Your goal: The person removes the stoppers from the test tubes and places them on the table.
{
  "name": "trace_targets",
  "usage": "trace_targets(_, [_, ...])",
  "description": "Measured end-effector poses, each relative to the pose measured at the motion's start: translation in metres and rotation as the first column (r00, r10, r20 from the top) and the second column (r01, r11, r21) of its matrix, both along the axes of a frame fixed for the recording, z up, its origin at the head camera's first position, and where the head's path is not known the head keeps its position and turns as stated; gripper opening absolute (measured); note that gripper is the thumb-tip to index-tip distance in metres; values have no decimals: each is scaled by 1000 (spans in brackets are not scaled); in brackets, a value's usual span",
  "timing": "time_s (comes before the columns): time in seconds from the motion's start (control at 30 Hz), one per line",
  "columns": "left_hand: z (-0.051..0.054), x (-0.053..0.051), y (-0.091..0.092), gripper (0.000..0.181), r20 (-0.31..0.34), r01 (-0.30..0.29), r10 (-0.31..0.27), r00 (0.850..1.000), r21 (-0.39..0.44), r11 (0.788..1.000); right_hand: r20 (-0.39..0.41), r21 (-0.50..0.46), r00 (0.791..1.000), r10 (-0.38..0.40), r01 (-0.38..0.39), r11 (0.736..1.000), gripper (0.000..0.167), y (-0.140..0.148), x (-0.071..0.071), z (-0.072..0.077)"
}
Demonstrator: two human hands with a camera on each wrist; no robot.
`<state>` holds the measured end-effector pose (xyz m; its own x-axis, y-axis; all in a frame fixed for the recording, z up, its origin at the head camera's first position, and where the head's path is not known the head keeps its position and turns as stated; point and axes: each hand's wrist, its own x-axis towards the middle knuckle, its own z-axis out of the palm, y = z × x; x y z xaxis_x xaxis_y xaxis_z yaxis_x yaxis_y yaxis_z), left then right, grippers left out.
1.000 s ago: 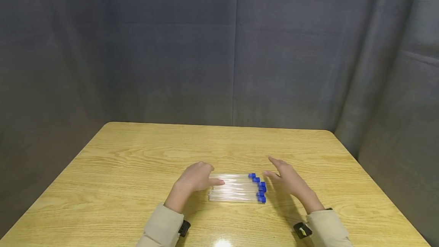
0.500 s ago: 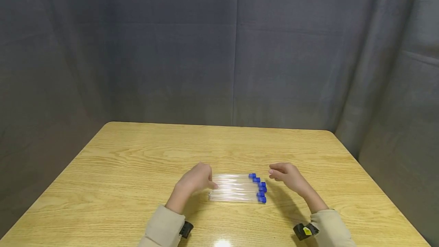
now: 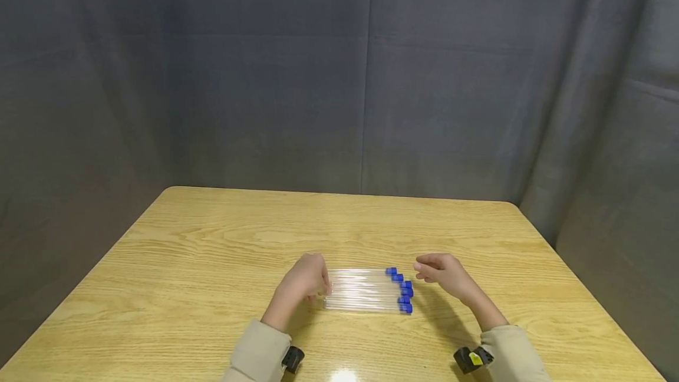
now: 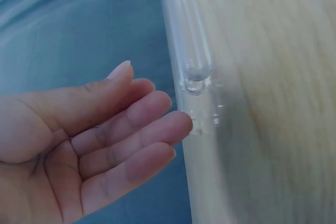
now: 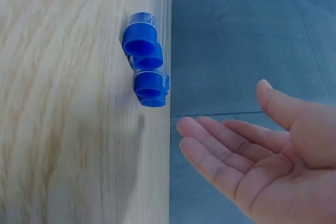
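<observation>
Several clear tubes with blue caps lie side by side on the table, caps to the right. The capped ends are staggered. My left hand is at their rounded left ends. In the left wrist view that hand has its fingers loosely bent, with nothing held between them; whether a fingertip touches a tube I cannot tell. To the right of the caps, my right hand hovers above the table. Its fingers are relaxed and hold nothing in the right wrist view, apart from the caps.
The wooden table extends around the tubes on every side. Grey curtains hang behind it and at both sides. Black bands sit at both wrists by the beige sleeves.
My left thumb has drawn back from over the tubes toward their left ends. The right hand's thumb and fingers, earlier spread, have come closer together. The tubes stay in place.
</observation>
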<state>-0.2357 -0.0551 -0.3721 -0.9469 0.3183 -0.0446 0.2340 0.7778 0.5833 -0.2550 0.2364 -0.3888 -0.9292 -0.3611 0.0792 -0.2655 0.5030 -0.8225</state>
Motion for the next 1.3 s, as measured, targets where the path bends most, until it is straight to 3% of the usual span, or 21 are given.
trace_targets(0.47, [-9,0,6,23,18,-23,24,1000,-56,998,-5,5,999,39,-39,999,51,1,-1,0])
trace_targets(0.87, [-7,4,7,25,9,6,-5,1000,-120,993,-7,-2,997,72,-72,997,48,0,1,2])
trace_targets(1.3, [-14,4,9,28,17,67,-65,998,-145,987,21,4,994,110,-110,994,48,-2,3,2])
